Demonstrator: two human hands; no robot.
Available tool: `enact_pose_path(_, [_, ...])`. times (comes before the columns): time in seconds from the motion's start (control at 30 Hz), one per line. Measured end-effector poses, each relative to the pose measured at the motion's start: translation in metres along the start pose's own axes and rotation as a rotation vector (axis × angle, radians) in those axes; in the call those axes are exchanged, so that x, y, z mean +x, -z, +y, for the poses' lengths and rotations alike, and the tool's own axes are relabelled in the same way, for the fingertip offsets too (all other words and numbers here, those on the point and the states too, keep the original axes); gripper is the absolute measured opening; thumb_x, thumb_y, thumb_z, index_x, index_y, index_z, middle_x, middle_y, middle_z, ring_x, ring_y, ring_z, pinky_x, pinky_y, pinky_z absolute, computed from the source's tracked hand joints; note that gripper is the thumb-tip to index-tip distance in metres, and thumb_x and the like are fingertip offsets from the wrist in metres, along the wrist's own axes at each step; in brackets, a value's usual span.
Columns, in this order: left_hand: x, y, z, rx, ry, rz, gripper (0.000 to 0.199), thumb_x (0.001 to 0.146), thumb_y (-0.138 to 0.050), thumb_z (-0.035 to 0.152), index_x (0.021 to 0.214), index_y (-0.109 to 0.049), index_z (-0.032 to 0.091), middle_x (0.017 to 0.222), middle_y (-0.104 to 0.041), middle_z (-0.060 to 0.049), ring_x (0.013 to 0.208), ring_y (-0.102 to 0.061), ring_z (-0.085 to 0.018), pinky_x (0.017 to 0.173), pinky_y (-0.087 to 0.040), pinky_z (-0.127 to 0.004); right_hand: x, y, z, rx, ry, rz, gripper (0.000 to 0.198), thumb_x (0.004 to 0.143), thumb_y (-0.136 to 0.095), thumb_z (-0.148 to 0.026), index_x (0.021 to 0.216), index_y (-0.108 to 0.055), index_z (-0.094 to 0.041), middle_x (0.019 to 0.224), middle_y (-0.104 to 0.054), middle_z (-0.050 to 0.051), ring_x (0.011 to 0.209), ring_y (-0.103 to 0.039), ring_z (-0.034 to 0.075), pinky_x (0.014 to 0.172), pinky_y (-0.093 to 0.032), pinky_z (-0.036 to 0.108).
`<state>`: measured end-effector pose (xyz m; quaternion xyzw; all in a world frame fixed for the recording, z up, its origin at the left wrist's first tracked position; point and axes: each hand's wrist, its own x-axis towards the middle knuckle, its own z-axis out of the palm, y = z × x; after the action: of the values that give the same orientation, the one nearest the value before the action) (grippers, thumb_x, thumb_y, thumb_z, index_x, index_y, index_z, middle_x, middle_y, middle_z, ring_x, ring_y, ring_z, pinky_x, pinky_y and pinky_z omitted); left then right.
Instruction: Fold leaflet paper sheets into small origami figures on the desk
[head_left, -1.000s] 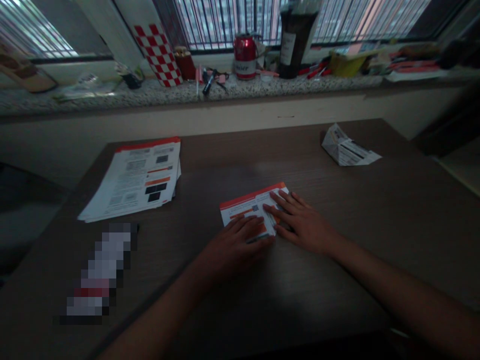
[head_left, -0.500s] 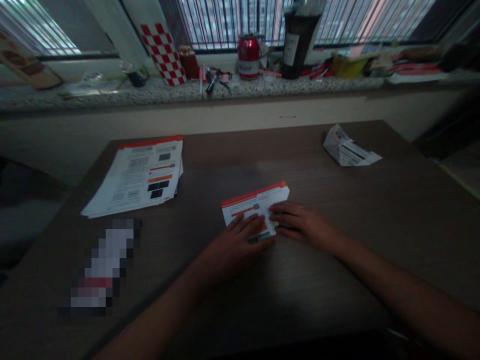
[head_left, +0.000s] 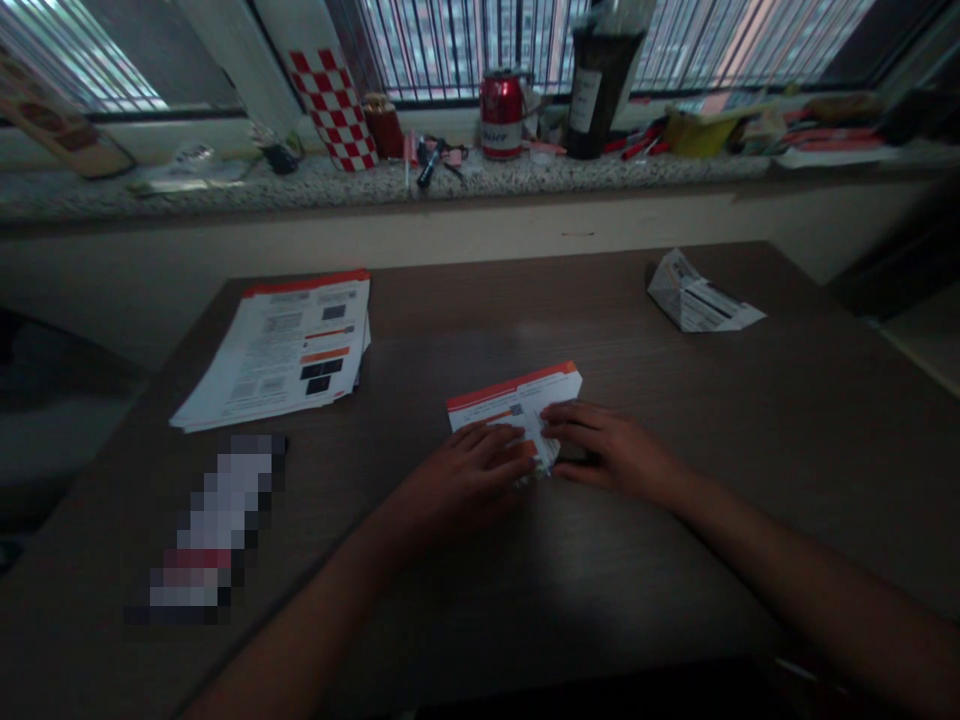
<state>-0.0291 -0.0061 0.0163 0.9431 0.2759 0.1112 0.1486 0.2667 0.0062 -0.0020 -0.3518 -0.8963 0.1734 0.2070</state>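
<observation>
A folded sheet of printed paper [head_left: 517, 390] with a red-orange top edge lies on the brown table in front of me. My left hand [head_left: 469, 470] rests over its lower left part, fingers curled and drawn toward the lower edge, which they pinch. The thumb is mostly hidden. On the right side of the paper lies my right hand [head_left: 611, 445], its fingertips touching the folded part and its thumb apart below them.
A stack of printed sheets [head_left: 277, 350] lies at the back left, with a blurred-out oblong object [head_left: 214, 525] nearer me. A folded paper piece [head_left: 697, 300] stands at the back right. The windowsill holds a red can [head_left: 501, 115], a dark bottle [head_left: 596, 95] and small clutter.
My left fingers have curled, and the left thumb has drawn back toward the paper's lower edge. My right hand and the paper stay almost in place; the view shifts slightly.
</observation>
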Motion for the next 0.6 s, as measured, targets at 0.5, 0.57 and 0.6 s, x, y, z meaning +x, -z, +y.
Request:
enact_pose_path(0.5, [0.000,0.012,0.002,-0.061,0.049,-0.002,0.061,0.095,-0.070,0.019,0.151,-0.051,0.030,0.151,-0.058,-0.010,0.142,-0.053,-0.031,0.113,-0.051,-0.052,0.000,-0.001,-0.007,-0.011,-0.038,0.039,0.038,0.097,-0.072,-0.040,0.131,-0.070,-0.026,0.142,-0.068,0.011,0.130,-0.065,0.031,0.109,-0.056,0.051])
enact_pose_path(0.57, [-0.001,0.013,0.001,-0.082,0.036,0.006,0.060,0.093,-0.069,0.015,0.150,-0.052,0.028,0.150,-0.058,-0.010,0.141,-0.054,-0.031,0.113,-0.051,-0.051,0.000,-0.002,-0.006,-0.007,-0.039,0.040,0.038,0.097,-0.071,-0.041,0.132,-0.070,-0.026,0.142,-0.068,0.012,0.131,-0.065,0.031,0.109,-0.056,0.052])
enact_pose_path(0.6, [-0.001,0.014,0.000,-0.094,0.027,0.007,0.060,0.093,-0.067,0.013,0.149,-0.053,0.027,0.150,-0.059,-0.011,0.141,-0.054,-0.030,0.113,-0.051,-0.051,0.000,-0.002,-0.005,-0.008,-0.039,0.038,0.039,0.097,-0.071,-0.041,0.132,-0.070,-0.026,0.143,-0.067,0.012,0.132,-0.064,0.031,0.109,-0.056,0.052])
